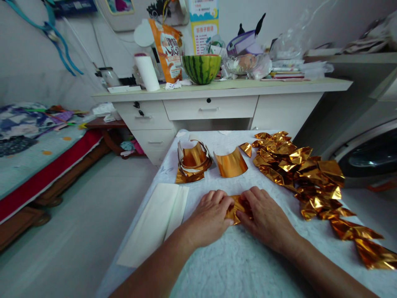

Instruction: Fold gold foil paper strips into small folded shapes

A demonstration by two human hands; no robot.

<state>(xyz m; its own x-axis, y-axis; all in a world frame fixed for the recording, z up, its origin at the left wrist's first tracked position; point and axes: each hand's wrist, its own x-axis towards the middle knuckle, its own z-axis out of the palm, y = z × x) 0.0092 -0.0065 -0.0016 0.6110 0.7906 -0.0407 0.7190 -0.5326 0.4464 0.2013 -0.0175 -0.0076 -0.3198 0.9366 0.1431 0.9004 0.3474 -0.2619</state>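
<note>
Now your left hand (213,215) and right hand (265,217) hold a gold foil piece (234,211), nearer you than the curved foil sheet (231,164); right of it, many folded pieces (291,163) look finished, the sheet seems unworked.

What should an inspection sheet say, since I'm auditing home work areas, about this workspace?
Surface: table covered with a pale, patterned cloth.
Work items: small foil piece between the hands; beyond it, a curved gold sheet; white folded paper to the left.
Clutter: heap of creased gold foil on the table's right side; desktop crowded, with an orange pouch and a watermelon-patterned bowl.
Hands: left hand and right hand both grip the small foil piece.
Cables: apparent thin cord on the wall.
Surroundings: white desk behind; bed left.
</note>
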